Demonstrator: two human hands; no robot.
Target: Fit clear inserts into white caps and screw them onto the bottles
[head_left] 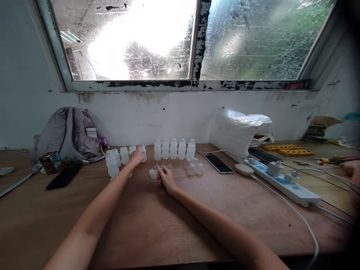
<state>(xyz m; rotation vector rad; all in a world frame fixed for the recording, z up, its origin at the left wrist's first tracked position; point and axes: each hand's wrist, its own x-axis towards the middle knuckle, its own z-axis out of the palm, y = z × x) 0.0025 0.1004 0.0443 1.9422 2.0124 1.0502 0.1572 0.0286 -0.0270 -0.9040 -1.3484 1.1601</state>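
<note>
The wooden table [146,225] has a smooth, reddish-brown face with a dull sheen. On it stand frosted, translucent bottles, softly waisted and matte. Five of them form a neat row [173,150], upright side by side, each with a rounded, domed top. Other frosted bottles [113,165] are grouped further left, some with flat, open-looking tops. Three small clear pieces [163,165], glossy and tapering to points, sit in a short line, and beside them is a cluster of clear domes [191,170], thin-walled and round.

The right hand [166,179] pinches a short, clear, ring-like piece [153,174] between thumb and fingers; the piece juts out at its 9 to 10 o'clock. The pointed pieces lie near this hand at 11 to 12 o'clock, the row of five at 12 to 1, and the domes at 2. The left hand [137,155] has its fingers at the upper part of an upright frosted bottle [144,154], which stands just at its 3 o'clock. I cannot tell whether they grasp that bottle or only touch it. The grouped bottles lie towards this hand's 8 to 9 o'clock.

Farther out, taking the right hand as the centre, a grey fabric backpack [65,127] slumps at 10 o'clock, a crinkled, silvery-white plastic bag [233,129] leans on the wall at 2, a flat, glossy phone [218,164] lies between 2 and 3, and a hard white power strip [298,193] stretches out at 3.
</note>
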